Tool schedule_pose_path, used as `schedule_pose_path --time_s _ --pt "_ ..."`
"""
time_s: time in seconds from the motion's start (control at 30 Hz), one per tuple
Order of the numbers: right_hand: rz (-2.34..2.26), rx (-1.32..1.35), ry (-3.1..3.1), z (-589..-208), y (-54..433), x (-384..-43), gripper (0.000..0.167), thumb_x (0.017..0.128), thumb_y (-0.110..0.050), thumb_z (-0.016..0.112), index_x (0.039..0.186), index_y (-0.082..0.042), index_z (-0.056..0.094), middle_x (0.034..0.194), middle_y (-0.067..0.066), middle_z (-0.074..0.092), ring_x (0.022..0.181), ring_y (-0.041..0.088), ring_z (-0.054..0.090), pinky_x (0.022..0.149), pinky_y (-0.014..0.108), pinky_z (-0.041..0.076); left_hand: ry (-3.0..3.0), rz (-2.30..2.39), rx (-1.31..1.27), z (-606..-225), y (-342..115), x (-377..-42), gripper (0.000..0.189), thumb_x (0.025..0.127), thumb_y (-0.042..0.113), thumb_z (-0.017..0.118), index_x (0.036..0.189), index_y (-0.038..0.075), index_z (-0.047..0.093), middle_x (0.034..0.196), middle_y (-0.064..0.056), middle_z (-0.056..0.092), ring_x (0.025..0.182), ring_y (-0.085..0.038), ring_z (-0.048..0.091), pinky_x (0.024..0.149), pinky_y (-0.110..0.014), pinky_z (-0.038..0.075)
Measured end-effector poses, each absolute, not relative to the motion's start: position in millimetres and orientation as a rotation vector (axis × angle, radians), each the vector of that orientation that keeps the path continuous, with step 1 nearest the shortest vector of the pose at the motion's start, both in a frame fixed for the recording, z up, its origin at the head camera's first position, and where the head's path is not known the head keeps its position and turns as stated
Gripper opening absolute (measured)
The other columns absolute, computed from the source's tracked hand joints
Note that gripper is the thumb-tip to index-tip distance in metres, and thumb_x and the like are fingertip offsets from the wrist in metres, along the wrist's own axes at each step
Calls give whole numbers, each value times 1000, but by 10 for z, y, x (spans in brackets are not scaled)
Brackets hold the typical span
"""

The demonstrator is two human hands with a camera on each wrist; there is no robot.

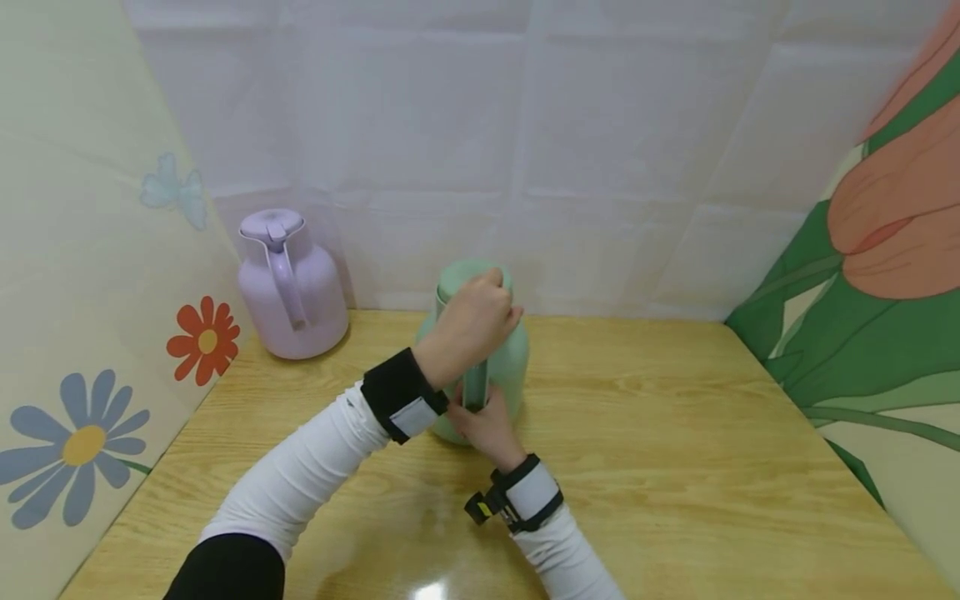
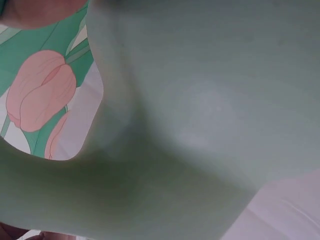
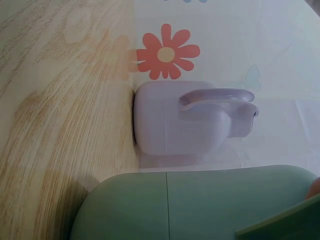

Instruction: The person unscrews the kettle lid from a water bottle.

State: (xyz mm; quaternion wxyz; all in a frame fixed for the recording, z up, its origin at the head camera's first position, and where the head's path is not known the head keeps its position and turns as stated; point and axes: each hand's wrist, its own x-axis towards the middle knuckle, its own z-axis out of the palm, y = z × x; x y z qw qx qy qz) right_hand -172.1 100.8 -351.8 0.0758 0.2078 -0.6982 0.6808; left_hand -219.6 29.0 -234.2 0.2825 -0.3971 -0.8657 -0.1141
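Note:
A pale green thermos jug [image 1: 513,367] stands upright on the wooden table, its handle [image 1: 475,387] towards me. My left hand [image 1: 471,321] is curled at the jug's top, over the upper handle and against the round lid [image 1: 461,273]; its grip is partly hidden. Lower down, my right hand [image 1: 491,427] holds the handle's bottom end, fingers on either side of it. Up close in the left wrist view are the green jug [image 2: 210,110] and the gap inside its handle. The right wrist view has the green jug's side [image 3: 215,200] along the bottom.
A lilac thermos jug [image 1: 315,292] stands at the table's back left corner, its handle also facing forward. Behind the wooden table [image 1: 675,450] hangs a white creased cloth [image 1: 615,150]. Flower-printed panels rise along the left and right sides.

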Motion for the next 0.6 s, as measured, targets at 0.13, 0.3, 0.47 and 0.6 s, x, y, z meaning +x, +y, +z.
schedule_pose_path --time_s 0.13,0.3,0.47,0.6 --pt "2048 615 -2103 -3518 1012 -1717 11 81 9 52 73 10 45 51 -7 42 45 5 40 47 20 34 -2320 -314 -1067 -2350 275 -2196 35 88 12 58 55 7 50 67 -7 45 57 -15 43 52 -22 38" --pt "2051 621 -2111 -3505 1002 -1730 19 85 6 55 69 6 44 51 -7 41 45 5 39 47 20 34 -2284 -390 -1104 -2377 197 -2190 18 86 15 62 74 3 64 77 -8 52 64 -15 49 55 -21 42" --pt "2039 687 -2076 -3559 1009 -1774 27 85 3 58 64 6 42 50 -7 41 44 5 38 45 20 33 -2087 -578 -1148 -2512 80 -2152 21 84 15 64 97 -2 64 89 -11 57 72 -18 53 61 -24 45" --pt "2043 698 -2069 -3666 1035 -1858 26 85 4 58 64 7 43 49 -6 43 44 7 41 45 22 36 -1897 -729 -1113 -2652 2 -2117 24 82 11 64 99 -5 63 91 -15 58 76 -21 53 65 -27 46"
